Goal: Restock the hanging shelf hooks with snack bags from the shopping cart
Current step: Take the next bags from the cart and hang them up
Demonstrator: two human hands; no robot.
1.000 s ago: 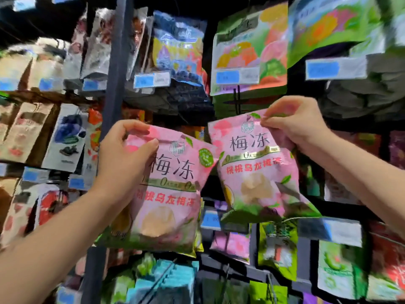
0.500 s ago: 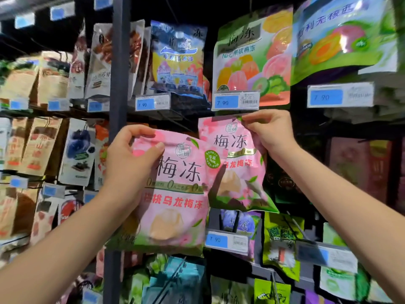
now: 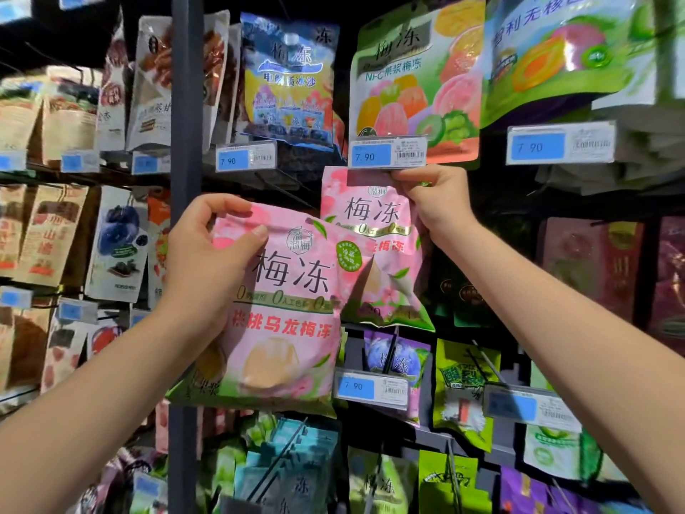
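Now the right hand (image 3: pixel 435 205) pinches the top edge of the first pink jelly bag (image 3: pixel 367 220) and holds it high, directly under the blue 7.90 price label (image 3: pixel 387 153). The top of this bag meets the lower edge of the label, so the hook and the hanging hole are hidden. The bag hangs from the fingers with its long axis nearly upright and its bottom tilted a little to the right. I judge that the hook lies just behind and above the right hand, so this bag must be pushed away from the person to get onto it. The right hand is clearly the nearer one.

The left hand (image 3: pixel 207 261) grips the second pink jelly bag (image 3: pixel 289 328) at its upper left corner, thumb on the front and fingers curled over the top. This bag is lower and closer to the camera, and it covers the lower left part of the first one. Both bags are glossy pink with a green bottom band, dark large characters and a picture of yellow jelly. They look soft and light. The shopping cart is not in view.
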